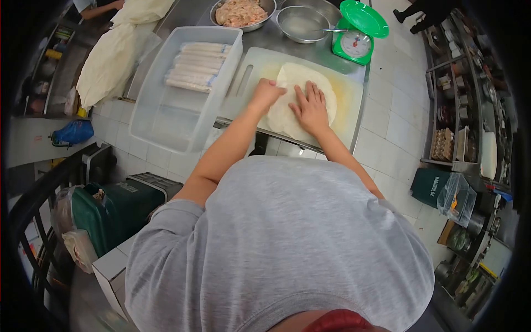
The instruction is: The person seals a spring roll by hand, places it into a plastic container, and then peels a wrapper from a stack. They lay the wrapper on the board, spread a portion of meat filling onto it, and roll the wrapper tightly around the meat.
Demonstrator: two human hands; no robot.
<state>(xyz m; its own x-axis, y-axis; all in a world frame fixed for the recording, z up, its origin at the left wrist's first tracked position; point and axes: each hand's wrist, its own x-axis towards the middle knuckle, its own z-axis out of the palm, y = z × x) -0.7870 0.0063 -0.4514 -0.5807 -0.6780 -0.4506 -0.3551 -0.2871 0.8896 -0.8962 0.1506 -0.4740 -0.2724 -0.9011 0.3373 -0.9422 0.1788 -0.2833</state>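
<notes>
A stack or sheet of thin, round, pale spring roll wrapper lies on a white cutting board. My left hand is at its left edge, fingers curled in and thumb over the edge, closed on it. Flat on the wrapper's middle rests my right hand, its fingers stretched out and slightly apart. To the left of the board stands a clear plastic bin, with several pale rolls laid side by side at its far end.
Beyond the board are a bowl of minced filling, a metal bowl of cloudy liquid with a utensil, and a green scale. Pale sheets hang at the left. Another person's arm shows at the upper left. Shelves line the right.
</notes>
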